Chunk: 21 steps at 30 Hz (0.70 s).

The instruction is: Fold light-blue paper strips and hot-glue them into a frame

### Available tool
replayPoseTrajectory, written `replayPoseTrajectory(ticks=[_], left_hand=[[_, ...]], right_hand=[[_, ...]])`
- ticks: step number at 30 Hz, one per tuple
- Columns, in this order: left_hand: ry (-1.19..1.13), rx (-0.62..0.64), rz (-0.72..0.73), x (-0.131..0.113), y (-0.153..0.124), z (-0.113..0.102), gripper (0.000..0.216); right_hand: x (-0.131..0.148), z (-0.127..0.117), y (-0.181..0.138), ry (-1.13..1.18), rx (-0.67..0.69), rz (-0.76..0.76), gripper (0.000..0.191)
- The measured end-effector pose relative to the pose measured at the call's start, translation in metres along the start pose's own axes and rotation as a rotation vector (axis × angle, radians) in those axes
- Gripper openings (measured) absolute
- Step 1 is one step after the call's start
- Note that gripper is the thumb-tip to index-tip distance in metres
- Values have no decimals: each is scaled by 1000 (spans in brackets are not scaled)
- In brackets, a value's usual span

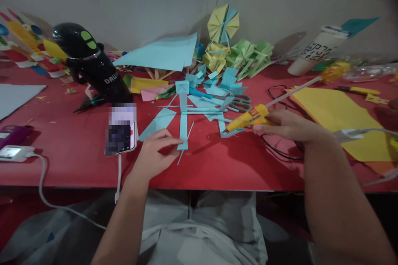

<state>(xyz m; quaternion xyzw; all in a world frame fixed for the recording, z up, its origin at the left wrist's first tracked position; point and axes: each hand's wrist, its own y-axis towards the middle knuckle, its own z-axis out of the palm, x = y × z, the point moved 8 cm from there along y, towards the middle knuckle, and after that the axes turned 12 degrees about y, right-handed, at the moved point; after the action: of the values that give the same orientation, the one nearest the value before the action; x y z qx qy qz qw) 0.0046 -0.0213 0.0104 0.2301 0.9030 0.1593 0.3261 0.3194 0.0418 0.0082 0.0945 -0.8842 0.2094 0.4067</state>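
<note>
left hand (154, 153) fingers pinch the near end of the blue paper strip (183, 126) on the red table (77, 149). right hand (289, 126) grips the yellow glue gun (247, 119), nozzle near the strip. gluing seems in hand; a dab needs steady aim.

The left forearm (124, 219) reaches up from the lower edge. The left grip (155, 151) lies palm down and loosely open, fingers stretched to the right. The right forearm (336, 198) comes in from the lower right. The right grip (281, 126) is closed, knuckles up, around a glue gun (245, 121).
</note>
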Motion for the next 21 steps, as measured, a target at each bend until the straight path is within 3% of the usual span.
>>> replayPoseTrajectory(ticks=[6, 21], left_hand=[[-10, -10, 4, 1, -1, 0, 20], [-29, -3, 5, 1, -1, 1, 20]], right_hand=[[-4, 0, 0, -127, 6, 48, 72], [-4, 3, 2, -155, 17, 49, 72]])
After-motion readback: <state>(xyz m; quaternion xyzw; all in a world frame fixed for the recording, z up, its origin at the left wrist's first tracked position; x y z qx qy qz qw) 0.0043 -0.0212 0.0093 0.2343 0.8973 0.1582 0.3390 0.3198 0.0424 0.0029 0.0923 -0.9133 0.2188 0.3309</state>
